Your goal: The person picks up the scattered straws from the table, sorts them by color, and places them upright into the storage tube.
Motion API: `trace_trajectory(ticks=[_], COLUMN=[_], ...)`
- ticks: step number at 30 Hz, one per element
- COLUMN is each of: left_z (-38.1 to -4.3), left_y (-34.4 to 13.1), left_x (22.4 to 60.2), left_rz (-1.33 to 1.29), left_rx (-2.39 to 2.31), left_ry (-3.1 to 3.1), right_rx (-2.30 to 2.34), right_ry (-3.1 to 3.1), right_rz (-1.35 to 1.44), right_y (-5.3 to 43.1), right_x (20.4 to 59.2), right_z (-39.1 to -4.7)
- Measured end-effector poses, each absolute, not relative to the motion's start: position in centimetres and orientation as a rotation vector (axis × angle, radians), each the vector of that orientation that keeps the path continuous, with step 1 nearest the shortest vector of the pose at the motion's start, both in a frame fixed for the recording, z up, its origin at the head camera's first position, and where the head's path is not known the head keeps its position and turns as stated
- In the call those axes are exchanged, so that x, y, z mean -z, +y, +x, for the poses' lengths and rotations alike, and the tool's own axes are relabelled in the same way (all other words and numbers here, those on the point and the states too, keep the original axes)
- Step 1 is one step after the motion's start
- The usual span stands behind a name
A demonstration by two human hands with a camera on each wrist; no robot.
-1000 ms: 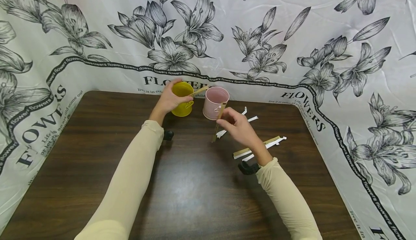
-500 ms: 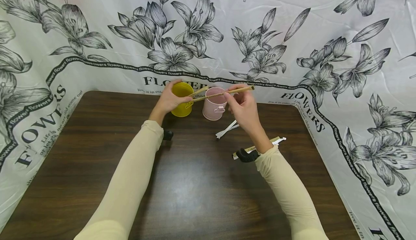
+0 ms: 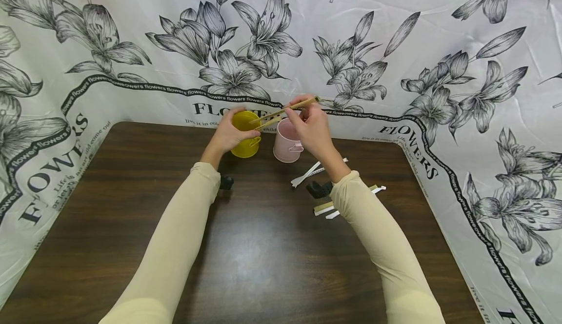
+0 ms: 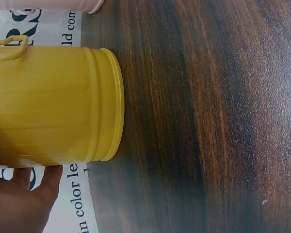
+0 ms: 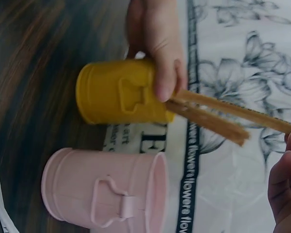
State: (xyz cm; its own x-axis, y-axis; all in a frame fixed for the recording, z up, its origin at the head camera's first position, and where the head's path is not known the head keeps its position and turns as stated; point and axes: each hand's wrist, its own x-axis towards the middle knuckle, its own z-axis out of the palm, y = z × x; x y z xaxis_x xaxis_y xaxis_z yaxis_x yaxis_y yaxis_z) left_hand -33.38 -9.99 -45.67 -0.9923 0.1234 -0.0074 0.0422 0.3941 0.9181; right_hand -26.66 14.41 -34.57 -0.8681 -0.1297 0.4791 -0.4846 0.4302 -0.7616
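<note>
My left hand (image 3: 228, 136) grips a small yellow metal-look bucket (image 3: 246, 149) at its rim, thumb on the near side; in the left wrist view, fingers (image 4: 49, 182) press its wall. One slim brown paper-like stick (image 5: 220, 127) leans out of that bucket beside the thumb. Between the fingertips of my right hand (image 3: 312, 126) is another long brown stick (image 3: 304, 103), pinched near its upper right end. Its lower end reaches into the mouth of the yellow bucket. A pink bucket (image 3: 286, 151) stands just right of the yellow one, below my right hand.
Two white slim sticks (image 3: 305, 175) lie crossed on the dark wooden table (image 3: 263, 255), right of the pink bucket. Nearer, a brown stick (image 3: 323, 206) and white ones (image 3: 332, 214) lie partly under my right forearm. A flower-printed cloth (image 3: 369, 70) hangs behind the table.
My right hand has lifted the brown stick from upright before the pink bucket, tilted it, and moved it left and up until its end is over the yellow bucket. My left hand stays put.
</note>
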Motion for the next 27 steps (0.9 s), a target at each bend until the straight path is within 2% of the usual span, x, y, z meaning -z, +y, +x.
trace_trajectory(ticks=[5, 13, 27], left_z=[-33.3, -33.3, -33.3], left_y=[-10.0, -10.1, -10.0], left_x=[45.7, 45.7, 45.7], left_rz=[0.151, 0.155, 0.158], left_rx=[-1.686, -1.698, -1.733], left_ry=[2.56, 2.568, 2.539], right_rx=[-1.301, -1.414, -1.53], right_ry=[-2.42, -2.488, -2.45], right_rz=[0.462, 0.394, 0.382], right_y=[13.9, 12.7, 11.8], right_x=[35.5, 36.7, 36.9], right_z=[-27.8, -29.1, -29.5])
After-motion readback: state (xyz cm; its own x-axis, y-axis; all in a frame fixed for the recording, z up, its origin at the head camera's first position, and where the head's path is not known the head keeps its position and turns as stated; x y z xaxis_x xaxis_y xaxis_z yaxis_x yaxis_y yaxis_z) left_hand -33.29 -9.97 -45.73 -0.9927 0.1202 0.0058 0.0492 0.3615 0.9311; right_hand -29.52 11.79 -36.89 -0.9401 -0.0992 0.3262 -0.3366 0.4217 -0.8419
